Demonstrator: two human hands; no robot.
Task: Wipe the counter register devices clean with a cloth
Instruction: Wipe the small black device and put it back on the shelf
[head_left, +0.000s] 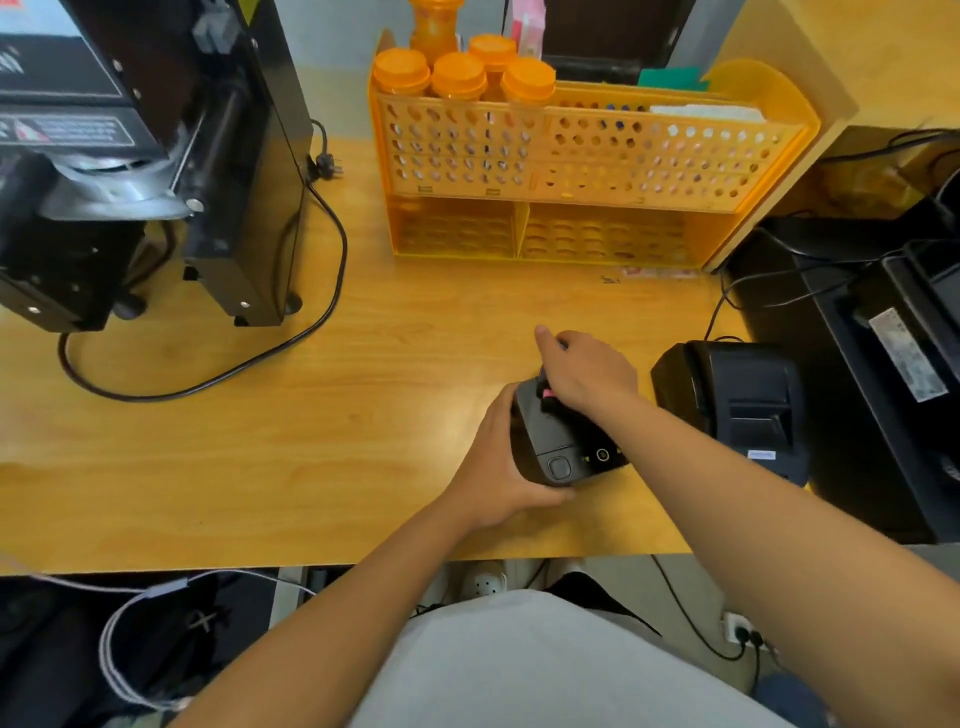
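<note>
A small black printer-like device (558, 447) with a square button on its near face sits near the front edge of the wooden counter (311, 441). My left hand (493, 467) grips its left side and near corner. My right hand (587, 371) rests on the device's far top with fingers curled; a bit of pink (548, 396) shows under the palm, and I cannot tell whether it is a cloth. A second black receipt printer (737, 400) stands just right of the device.
A big black machine (135, 166) occupies the back left, its cable (218, 374) looping over the counter. An orange perforated organizer (582, 171) with orange-lidded jars (467, 73) stands at the back. Black equipment and cables (883, 332) fill the right side.
</note>
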